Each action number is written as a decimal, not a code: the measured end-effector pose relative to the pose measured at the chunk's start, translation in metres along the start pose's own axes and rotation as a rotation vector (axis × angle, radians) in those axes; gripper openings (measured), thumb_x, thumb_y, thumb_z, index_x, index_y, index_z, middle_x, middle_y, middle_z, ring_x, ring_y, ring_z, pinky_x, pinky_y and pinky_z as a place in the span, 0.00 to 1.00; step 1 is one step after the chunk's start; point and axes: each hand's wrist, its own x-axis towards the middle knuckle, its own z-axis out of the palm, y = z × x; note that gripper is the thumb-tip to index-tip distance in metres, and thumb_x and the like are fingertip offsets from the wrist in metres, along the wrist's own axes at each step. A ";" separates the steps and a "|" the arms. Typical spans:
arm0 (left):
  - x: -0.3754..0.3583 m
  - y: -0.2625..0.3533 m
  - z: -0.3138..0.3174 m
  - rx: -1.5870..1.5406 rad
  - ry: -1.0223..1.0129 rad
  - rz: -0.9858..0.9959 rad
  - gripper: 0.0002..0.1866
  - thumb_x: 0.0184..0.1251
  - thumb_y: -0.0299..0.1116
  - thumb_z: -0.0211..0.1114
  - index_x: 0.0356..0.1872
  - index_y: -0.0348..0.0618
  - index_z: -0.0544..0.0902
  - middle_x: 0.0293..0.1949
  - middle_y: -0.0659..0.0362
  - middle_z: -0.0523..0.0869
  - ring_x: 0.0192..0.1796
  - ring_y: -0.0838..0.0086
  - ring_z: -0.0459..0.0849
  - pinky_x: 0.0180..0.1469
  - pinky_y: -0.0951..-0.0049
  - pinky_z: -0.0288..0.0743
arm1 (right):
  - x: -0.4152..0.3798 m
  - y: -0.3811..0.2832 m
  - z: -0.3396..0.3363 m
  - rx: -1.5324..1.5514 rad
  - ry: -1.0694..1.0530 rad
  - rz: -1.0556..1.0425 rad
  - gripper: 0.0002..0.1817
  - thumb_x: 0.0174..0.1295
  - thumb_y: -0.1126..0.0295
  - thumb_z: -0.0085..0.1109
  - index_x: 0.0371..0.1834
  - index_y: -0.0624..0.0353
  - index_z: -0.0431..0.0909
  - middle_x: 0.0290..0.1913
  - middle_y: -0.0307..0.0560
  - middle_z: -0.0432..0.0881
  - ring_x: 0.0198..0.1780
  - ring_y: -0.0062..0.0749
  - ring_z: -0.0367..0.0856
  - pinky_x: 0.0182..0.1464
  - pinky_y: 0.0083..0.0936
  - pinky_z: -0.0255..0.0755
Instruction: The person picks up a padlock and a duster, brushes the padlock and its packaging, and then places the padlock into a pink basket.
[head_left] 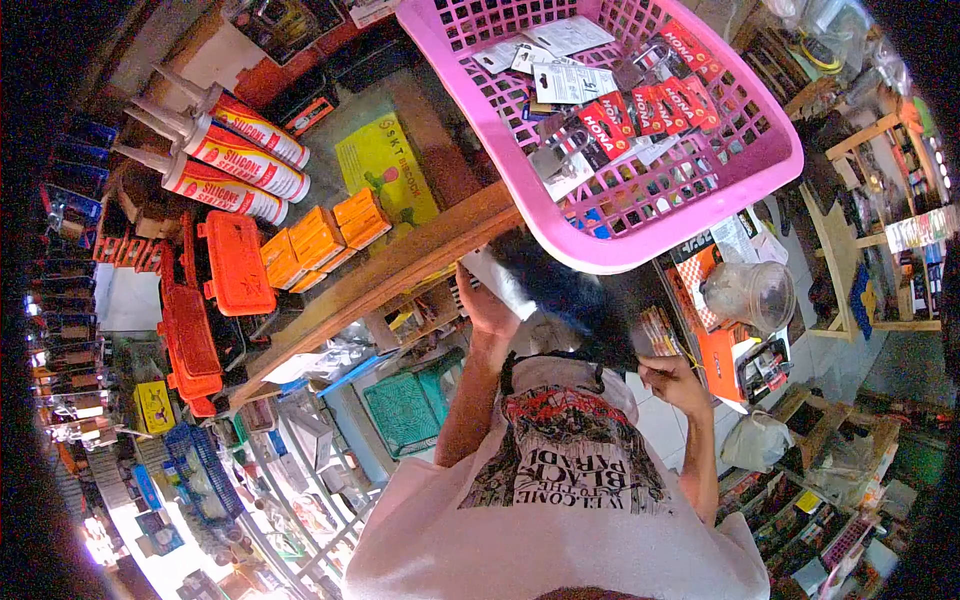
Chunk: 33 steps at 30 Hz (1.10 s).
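Observation:
My left hand (pixel 488 308) is below the wooden counter edge, its fingers partly hidden behind a pale, flat thing (pixel 503 285) that it grips. Between my hands hangs a dark, blurred shape (pixel 572 305) whose kind I cannot make out. On the right, my right hand (pixel 673 381) is closed with fingers curled together at the lower side of this shape; what lies in them is hidden. Above both hands stands a pink plastic basket (pixel 600 258), with red-and-black carded packs (pixel 607 128) and white-backed cards (pixel 573 84) inside.
On the glass-topped counter lie silicone sealant tubes (pixel 235 148), orange boxes (pixel 325 240), orange-red cases (pixel 238 262) and a yellow packet (pixel 388 165). A clear plastic jar (pixel 750 297) stands at right. Below left is a green basket (pixel 403 412). Crowded shelves surround the floor.

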 end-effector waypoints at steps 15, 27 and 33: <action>0.002 -0.006 0.024 0.476 -0.212 0.039 0.36 0.72 0.63 0.43 0.67 0.45 0.70 0.62 0.54 0.78 0.64 0.57 0.76 0.68 0.51 0.67 | -0.031 -0.015 -0.038 0.031 -0.083 0.214 0.15 0.63 0.78 0.62 0.54 0.63 0.83 0.28 0.38 0.81 0.26 0.16 0.72 0.28 0.18 0.67; 0.010 0.022 -0.068 0.075 -0.117 -0.059 0.33 0.72 0.63 0.44 0.59 0.47 0.78 0.59 0.55 0.81 0.63 0.58 0.76 0.72 0.54 0.61 | 0.008 0.001 -0.001 0.028 -0.080 0.009 0.15 0.64 0.74 0.63 0.54 0.62 0.83 0.27 0.36 0.78 0.22 0.11 0.66 0.22 0.14 0.58; 0.018 0.007 -0.078 0.518 0.255 0.119 0.28 0.75 0.58 0.43 0.59 0.50 0.79 0.53 0.59 0.85 0.58 0.59 0.80 0.65 0.54 0.68 | 0.021 -0.024 0.012 -0.063 0.039 -0.038 0.14 0.65 0.74 0.61 0.53 0.63 0.83 0.28 0.36 0.81 0.23 0.14 0.69 0.24 0.17 0.63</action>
